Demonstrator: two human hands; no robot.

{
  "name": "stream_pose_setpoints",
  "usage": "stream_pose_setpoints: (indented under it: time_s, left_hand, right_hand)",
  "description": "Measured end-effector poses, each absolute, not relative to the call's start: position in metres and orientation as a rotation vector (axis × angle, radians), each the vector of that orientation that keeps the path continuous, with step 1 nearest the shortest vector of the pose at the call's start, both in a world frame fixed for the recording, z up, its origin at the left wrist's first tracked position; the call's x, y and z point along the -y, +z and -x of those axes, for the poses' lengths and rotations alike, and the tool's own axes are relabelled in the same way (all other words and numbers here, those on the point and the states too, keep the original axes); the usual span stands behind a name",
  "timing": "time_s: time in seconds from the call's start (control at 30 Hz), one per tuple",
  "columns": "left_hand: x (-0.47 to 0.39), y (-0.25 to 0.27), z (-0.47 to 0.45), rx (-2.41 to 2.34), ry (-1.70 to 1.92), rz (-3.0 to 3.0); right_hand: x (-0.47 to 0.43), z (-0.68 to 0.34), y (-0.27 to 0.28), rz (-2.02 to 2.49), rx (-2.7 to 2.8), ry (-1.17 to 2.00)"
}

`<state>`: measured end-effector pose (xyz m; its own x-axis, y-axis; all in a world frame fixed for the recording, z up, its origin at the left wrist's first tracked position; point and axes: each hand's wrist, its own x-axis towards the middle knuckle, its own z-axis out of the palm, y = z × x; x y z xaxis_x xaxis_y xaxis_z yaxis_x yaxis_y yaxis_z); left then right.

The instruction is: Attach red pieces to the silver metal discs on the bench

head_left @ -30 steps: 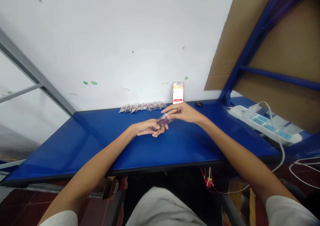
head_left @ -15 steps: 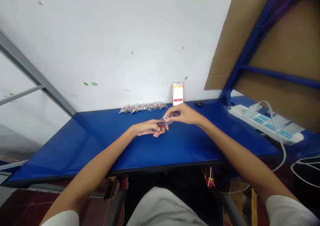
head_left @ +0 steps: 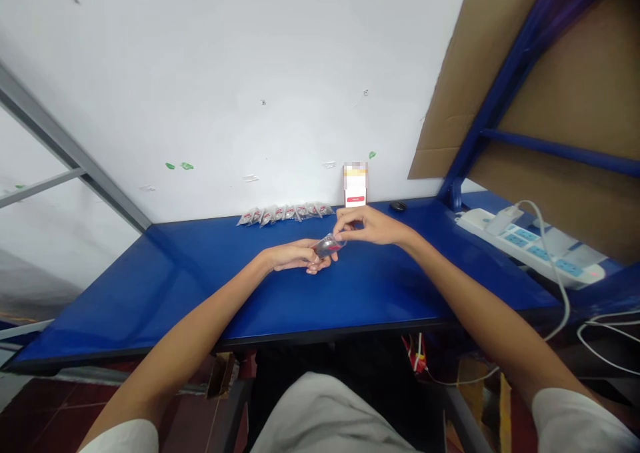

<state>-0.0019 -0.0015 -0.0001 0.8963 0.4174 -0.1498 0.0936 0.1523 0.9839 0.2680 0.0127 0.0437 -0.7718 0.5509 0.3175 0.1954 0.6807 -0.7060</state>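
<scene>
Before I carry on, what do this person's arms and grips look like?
The left grip and right grip are bare, ungloved hands, with no watch visible. A short, whitish left sleeve and matching right sleeve leave the forearms uncovered.

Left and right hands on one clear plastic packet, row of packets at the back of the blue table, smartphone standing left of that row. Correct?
One error: the smartphone stands to the right of the row of packets, as the head view shows. The left hand and right hand are on one clear plastic packet; the row is at the back of the blue table.
</scene>
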Motion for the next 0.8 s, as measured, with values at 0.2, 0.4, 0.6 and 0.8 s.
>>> stream_pose_setpoints:
  time_s: [0.2,0.4,0.6,0.8]
  left_hand:
    - [0.001,0.000,0.002,-0.456,0.201,-1.362]
    - [0.001,-0.001,0.001,-0.416,0.316,-1.259]
    - [0.008,-0.002,-0.008,-0.374,0.493,-1.115]
    - [0.011,-0.002,-0.010,-0.385,0.520,-1.073]
  right_hand:
    - [-0.010,-0.262,0.040,0.566,2.379,0.983]
    - [-0.010,-0.266,0.046,0.590,2.243,0.899]
    - [-0.007,-0.262,0.044,0.497,2.313,0.801]
    - [0.003,-0.245,0.035,0.495,2.336,0.574]
